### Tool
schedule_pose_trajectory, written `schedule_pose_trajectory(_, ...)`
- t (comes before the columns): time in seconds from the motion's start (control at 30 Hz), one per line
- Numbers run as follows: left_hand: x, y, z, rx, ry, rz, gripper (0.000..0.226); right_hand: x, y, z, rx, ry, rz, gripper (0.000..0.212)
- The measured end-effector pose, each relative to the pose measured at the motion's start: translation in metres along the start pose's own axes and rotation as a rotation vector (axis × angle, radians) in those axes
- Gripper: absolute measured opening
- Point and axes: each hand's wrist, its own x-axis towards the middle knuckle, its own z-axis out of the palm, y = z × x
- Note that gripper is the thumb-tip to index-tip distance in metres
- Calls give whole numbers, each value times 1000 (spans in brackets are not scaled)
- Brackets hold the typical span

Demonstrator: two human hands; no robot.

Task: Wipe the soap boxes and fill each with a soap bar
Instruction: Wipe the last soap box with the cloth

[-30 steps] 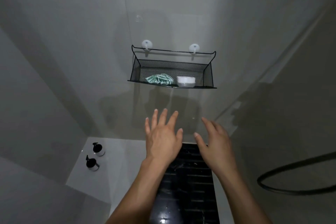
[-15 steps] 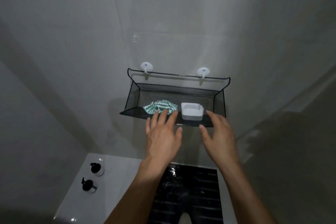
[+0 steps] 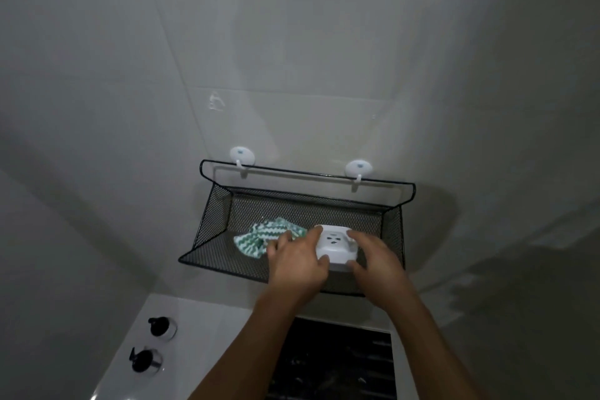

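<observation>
The white soap box sits on the floor of the black mesh basket that hangs from two white wall hooks, toward the basket's right half. It looks like thin moulded plastic with drain holes in the top face, so I judge it light, rigid and smooth, likely slick if damp. The safest hold, I think, is across its two short ends, thumb low on the near wall, not on the glossy top.

My left hand is at the box's 9 o'clock: fingers half curled, a fingertip on the far left corner and the thumb against the near left edge. My right hand is at its 3 o'clock, fingers bent over the right end and thumb touching the near right corner. Both hands clasp the box between them; I cannot tell if it is lifted off the mesh.

The green-and-white cloth lies crumpled at the box's 9 o'clock, partly behind my left fingers, ready for wiping. Two black-topped pump bottles stand on the white ledge at 7 o'clock, well apart.
</observation>
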Motion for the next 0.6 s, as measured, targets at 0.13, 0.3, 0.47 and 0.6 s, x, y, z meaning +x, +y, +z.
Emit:
schedule_pose_trajectory(0.13,13,4,-2,-37,-82,18,62,3,1,0,33,-23,-10,56)
schedule_pose_trajectory(0.3,19,1,-14,-145,-80,97,64,4,-3,1,92,58,4,56)
schedule_pose_trajectory(0.47,20,-8,-28,-234,24,198,74,6,-14,0,78,206,-9,50)
schedule_pose_trajectory(0.6,22,-15,-38,-330,131,318,71,8,-21,-2,156,334,-28,36)
